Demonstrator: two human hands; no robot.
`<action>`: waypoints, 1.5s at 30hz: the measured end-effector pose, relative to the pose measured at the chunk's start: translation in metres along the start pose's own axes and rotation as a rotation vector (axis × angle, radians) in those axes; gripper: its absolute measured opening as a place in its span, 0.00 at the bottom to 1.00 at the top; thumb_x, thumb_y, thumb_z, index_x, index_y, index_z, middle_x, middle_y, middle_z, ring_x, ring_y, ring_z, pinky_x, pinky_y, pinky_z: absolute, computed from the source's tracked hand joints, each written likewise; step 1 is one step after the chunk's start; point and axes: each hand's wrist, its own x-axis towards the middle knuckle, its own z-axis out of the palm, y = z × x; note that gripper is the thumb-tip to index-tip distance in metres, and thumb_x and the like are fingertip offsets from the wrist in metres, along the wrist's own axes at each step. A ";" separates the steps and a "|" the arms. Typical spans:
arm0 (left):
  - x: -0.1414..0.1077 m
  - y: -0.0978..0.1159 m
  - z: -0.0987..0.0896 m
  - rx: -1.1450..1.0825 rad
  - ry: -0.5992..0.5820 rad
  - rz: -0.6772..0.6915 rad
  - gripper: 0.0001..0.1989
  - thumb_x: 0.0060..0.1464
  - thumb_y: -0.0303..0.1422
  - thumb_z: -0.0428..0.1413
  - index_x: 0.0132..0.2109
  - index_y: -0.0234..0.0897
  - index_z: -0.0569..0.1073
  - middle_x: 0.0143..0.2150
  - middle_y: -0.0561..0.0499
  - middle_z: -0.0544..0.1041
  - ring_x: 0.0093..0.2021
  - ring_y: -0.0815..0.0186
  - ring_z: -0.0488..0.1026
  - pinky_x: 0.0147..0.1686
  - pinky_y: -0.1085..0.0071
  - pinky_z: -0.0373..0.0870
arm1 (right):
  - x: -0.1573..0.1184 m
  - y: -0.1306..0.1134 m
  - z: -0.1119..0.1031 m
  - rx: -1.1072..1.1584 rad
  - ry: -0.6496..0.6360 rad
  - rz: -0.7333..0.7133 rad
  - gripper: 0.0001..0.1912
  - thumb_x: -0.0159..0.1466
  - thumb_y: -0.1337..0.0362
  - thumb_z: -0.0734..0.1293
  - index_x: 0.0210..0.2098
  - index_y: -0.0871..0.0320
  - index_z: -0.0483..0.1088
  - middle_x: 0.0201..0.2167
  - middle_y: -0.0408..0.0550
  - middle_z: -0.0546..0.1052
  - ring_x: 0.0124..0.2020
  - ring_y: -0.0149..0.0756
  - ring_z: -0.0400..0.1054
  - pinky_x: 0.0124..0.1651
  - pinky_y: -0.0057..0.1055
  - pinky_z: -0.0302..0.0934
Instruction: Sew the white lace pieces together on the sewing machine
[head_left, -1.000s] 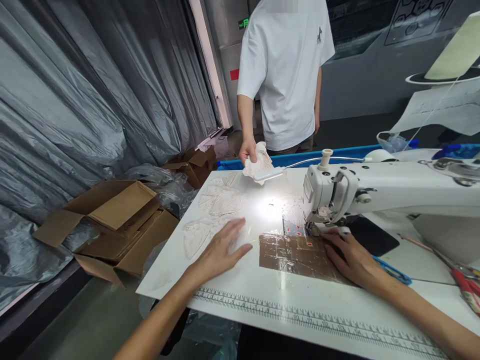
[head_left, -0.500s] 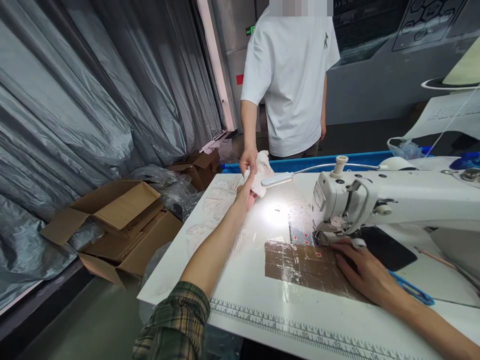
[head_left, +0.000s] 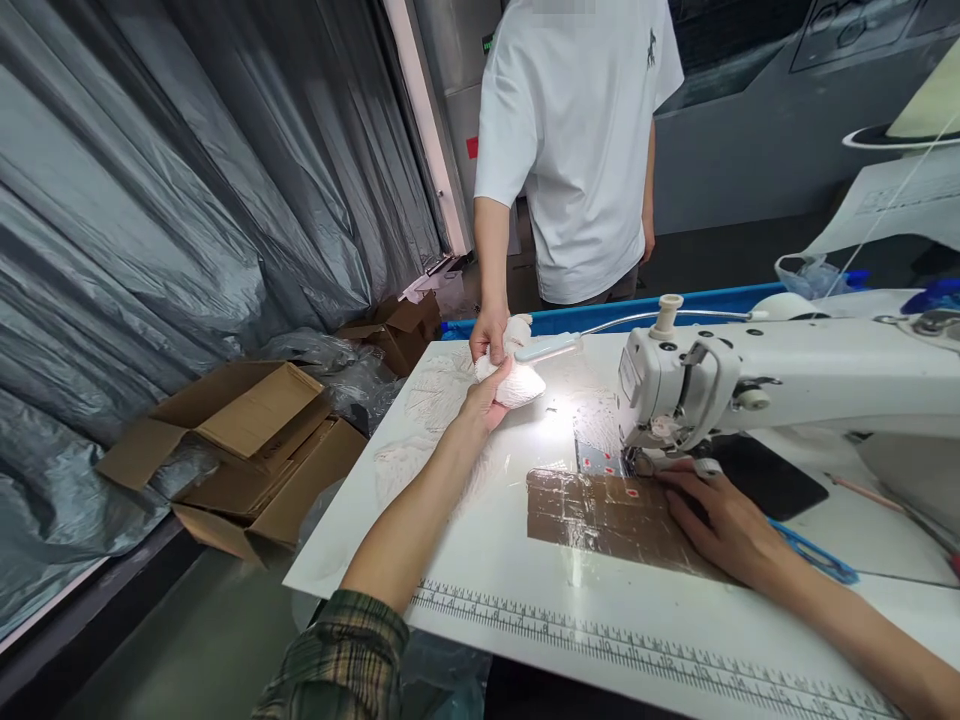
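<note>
At the far side of the table, my left hand [head_left: 486, 398] is closed on a bunched white cloth [head_left: 520, 385], thumb on top. A co-worker's hand [head_left: 490, 336] is on the same cloth from the other side. My right hand [head_left: 716, 515] lies palm down, fingers stretched out, beside the needle area of a white sewing machine [head_left: 694, 385]. Its fingers rest near the edge of a brown taped patch [head_left: 600, 515] on the table. The machine's lit lamp [head_left: 549, 348] is close to the cloth and partly overlaps it in view.
Thin pale cloth pieces [head_left: 431, 400] lie on the table's left part. A printed ruler strip [head_left: 600, 635] runs along the near edge. Blue-handled snips [head_left: 817, 553] lie by my right wrist. Open cardboard boxes [head_left: 247, 415] stand on the floor at left. A co-worker [head_left: 577, 150] stands opposite.
My left hand has drawn slightly toward me, and more of the white cloth shows beyond its fingers. The co-worker's hand is still on it. My right hand stays by the machine.
</note>
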 end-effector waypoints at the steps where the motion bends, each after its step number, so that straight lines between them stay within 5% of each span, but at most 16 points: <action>1: -0.004 0.000 -0.001 -0.002 -0.011 0.011 0.18 0.51 0.23 0.66 0.49 0.35 0.76 0.44 0.45 0.83 0.49 0.58 0.80 0.55 0.60 0.75 | 0.000 0.000 0.000 -0.003 -0.005 -0.002 0.22 0.71 0.55 0.55 0.54 0.58 0.73 0.50 0.60 0.70 0.48 0.50 0.72 0.48 0.45 0.71; 11: -0.050 -0.001 -0.012 0.073 -0.183 0.031 0.15 0.57 0.27 0.62 0.52 0.32 0.76 0.50 0.44 0.82 0.54 0.59 0.78 0.59 0.64 0.72 | 0.002 -0.008 -0.012 0.005 -0.038 -0.023 0.22 0.71 0.56 0.55 0.53 0.60 0.72 0.47 0.60 0.69 0.45 0.48 0.72 0.49 0.45 0.71; 18: -0.097 0.006 -0.029 0.271 -0.278 -0.004 0.22 0.50 0.27 0.68 0.53 0.31 0.76 0.49 0.42 0.82 0.54 0.56 0.78 0.60 0.63 0.71 | -0.014 -0.036 -0.044 0.090 -0.130 -0.087 0.20 0.70 0.58 0.57 0.51 0.62 0.73 0.52 0.63 0.69 0.48 0.49 0.72 0.51 0.45 0.71; 23: -0.140 0.008 -0.043 0.506 -0.478 -0.124 0.30 0.42 0.30 0.72 0.54 0.31 0.76 0.49 0.40 0.81 0.55 0.50 0.77 0.58 0.58 0.72 | -0.007 -0.066 -0.074 0.392 -0.247 -0.078 0.23 0.69 0.51 0.62 0.58 0.55 0.71 0.54 0.56 0.71 0.55 0.48 0.68 0.58 0.45 0.66; 28: -0.180 -0.004 -0.028 0.658 -0.775 -0.269 0.35 0.42 0.32 0.72 0.59 0.34 0.73 0.53 0.38 0.79 0.59 0.45 0.73 0.58 0.55 0.71 | 0.022 -0.081 -0.085 0.907 -0.429 0.001 0.47 0.62 0.43 0.70 0.72 0.52 0.49 0.67 0.57 0.61 0.62 0.49 0.63 0.57 0.44 0.65; 32: -0.198 -0.016 -0.014 0.706 -0.921 -0.330 0.33 0.47 0.34 0.70 0.60 0.34 0.72 0.54 0.37 0.78 0.59 0.45 0.72 0.57 0.56 0.71 | 0.027 -0.087 -0.084 1.163 -0.705 -0.190 0.40 0.57 0.42 0.74 0.60 0.59 0.67 0.54 0.56 0.74 0.54 0.46 0.69 0.52 0.38 0.66; 34: -0.200 -0.018 -0.014 0.723 -0.944 -0.337 0.32 0.47 0.34 0.70 0.59 0.33 0.73 0.54 0.37 0.79 0.58 0.46 0.73 0.56 0.57 0.71 | 0.021 -0.089 -0.082 1.230 -0.829 -0.202 0.30 0.57 0.46 0.75 0.47 0.63 0.74 0.43 0.52 0.78 0.44 0.39 0.73 0.46 0.33 0.67; 37: -0.196 -0.019 -0.020 0.761 -0.906 -0.359 0.30 0.47 0.34 0.70 0.57 0.32 0.75 0.52 0.37 0.79 0.55 0.48 0.75 0.52 0.62 0.73 | 0.008 -0.088 -0.076 1.264 -0.835 -0.119 0.20 0.55 0.54 0.78 0.36 0.64 0.74 0.34 0.45 0.77 0.36 0.31 0.71 0.40 0.26 0.66; 41: -0.186 -0.021 -0.033 0.792 -0.826 -0.399 0.27 0.47 0.35 0.70 0.54 0.31 0.77 0.53 0.37 0.79 0.53 0.51 0.77 0.49 0.66 0.73 | 0.001 -0.081 -0.069 1.298 -0.841 0.002 0.21 0.52 0.54 0.79 0.36 0.63 0.75 0.29 0.42 0.76 0.29 0.27 0.69 0.33 0.22 0.64; 45: -0.186 -0.024 -0.037 0.770 -0.766 -0.379 0.26 0.46 0.34 0.70 0.53 0.33 0.77 0.52 0.39 0.80 0.55 0.50 0.76 0.56 0.60 0.70 | 0.003 -0.081 -0.068 1.314 -0.858 0.133 0.24 0.50 0.50 0.79 0.36 0.63 0.75 0.28 0.43 0.76 0.26 0.28 0.68 0.27 0.23 0.62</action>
